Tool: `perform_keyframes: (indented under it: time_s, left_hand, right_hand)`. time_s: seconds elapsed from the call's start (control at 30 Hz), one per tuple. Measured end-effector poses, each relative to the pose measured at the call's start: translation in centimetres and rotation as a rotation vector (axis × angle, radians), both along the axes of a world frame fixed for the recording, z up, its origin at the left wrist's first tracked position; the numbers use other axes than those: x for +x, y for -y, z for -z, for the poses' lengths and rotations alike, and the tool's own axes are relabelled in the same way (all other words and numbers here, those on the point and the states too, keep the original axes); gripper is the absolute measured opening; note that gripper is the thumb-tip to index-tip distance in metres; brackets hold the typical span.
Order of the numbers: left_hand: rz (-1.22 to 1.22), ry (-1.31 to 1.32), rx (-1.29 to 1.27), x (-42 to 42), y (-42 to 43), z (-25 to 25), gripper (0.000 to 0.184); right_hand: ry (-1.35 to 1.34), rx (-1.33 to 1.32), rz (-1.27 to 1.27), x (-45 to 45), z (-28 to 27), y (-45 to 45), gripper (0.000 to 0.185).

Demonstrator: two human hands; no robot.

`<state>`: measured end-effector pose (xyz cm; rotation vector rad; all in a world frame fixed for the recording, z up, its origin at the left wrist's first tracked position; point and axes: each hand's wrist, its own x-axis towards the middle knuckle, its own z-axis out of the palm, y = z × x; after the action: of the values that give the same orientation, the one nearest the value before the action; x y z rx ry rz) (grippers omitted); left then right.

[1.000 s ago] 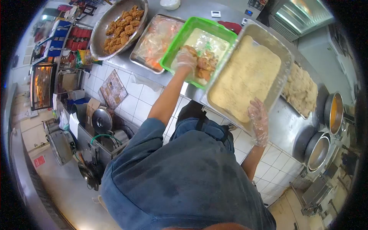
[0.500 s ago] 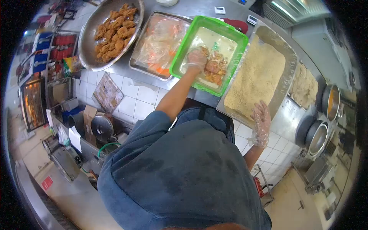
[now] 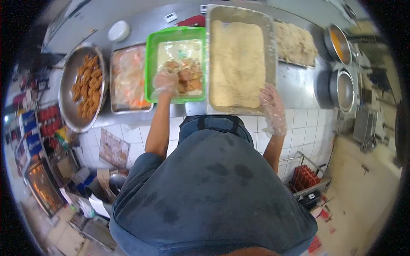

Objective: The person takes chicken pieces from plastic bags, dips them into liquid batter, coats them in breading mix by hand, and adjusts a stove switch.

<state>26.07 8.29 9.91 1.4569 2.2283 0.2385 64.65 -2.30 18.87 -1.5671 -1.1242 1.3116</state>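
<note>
My left hand (image 3: 165,82), in a clear plastic glove, reaches into a green tub (image 3: 149,70) of pale liquid. Its fingers are curled on a piece of raw chicken (image 3: 171,66), partly hidden by the glove. More raw chicken pieces (image 3: 188,79) lie beside it in the liquid. My right hand (image 3: 272,106), gloved and dusted with flour, is open with nothing in it. Its fingers rest at the near right corner of a deep metal tray (image 3: 270,51) of breading flour (image 3: 237,64).
Left of the tub stand a metal tray (image 3: 113,77) with plastic-covered contents and a large steel bowl (image 3: 64,85) of fried chicken (image 3: 89,85). Right of the flour are a tray of coated pieces (image 3: 294,42) and two metal bowls (image 3: 341,89). A white container (image 3: 118,30) sits behind.
The view has turned and shifted, so the counter now appears straighter and further left. My left hand stays in the tub at the chicken; my right hand remains by the flour tray's near right corner.
</note>
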Motion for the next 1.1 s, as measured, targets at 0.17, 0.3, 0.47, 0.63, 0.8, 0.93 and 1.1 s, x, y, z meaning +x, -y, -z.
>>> perform_keyframes:
  time_s: [0.17, 0.3, 0.47, 0.63, 0.8, 0.93, 1.1]
  left_hand:
    - [0.292, -0.229, 0.020, -4.1, -5.1, 12.7, 0.036]
    - [0.399, -0.259, -0.036, -4.5, -6.7, 13.5, 0.036]
    - [0.269, -0.204, 0.025, -5.7, -6.4, 12.5, 0.048]
    - [0.179, -0.170, 0.051, -5.4, -6.8, 7.5, 0.050]
    - [0.124, -0.218, 0.117, -5.6, -8.7, 5.7, 0.048]
    - [0.208, -0.276, 0.643, -3.1, -9.0, 9.2, 0.050]
    - [0.389, -0.194, 0.018, -1.1, -6.7, 6.5, 0.052]
  right_hand:
    - [-0.033, 0.070, 0.071, 1.0, -0.5, 0.7, 0.050]
    - [0.009, 0.110, 0.080, 2.5, 0.3, 1.4, 0.049]
    - [-0.067, 0.046, 0.117, 2.4, 0.2, 2.1, 0.051]
    - [-0.077, -0.036, 0.125, 3.4, 0.4, 2.5, 0.053]
    - [0.007, -0.022, 0.091, 4.1, 0.9, 1.8, 0.056]
    - [-0.013, -0.066, 0.136, 3.3, -0.5, 1.0, 0.051]
    - [-0.003, -0.083, 0.164, 2.4, -0.6, 0.9, 0.053]
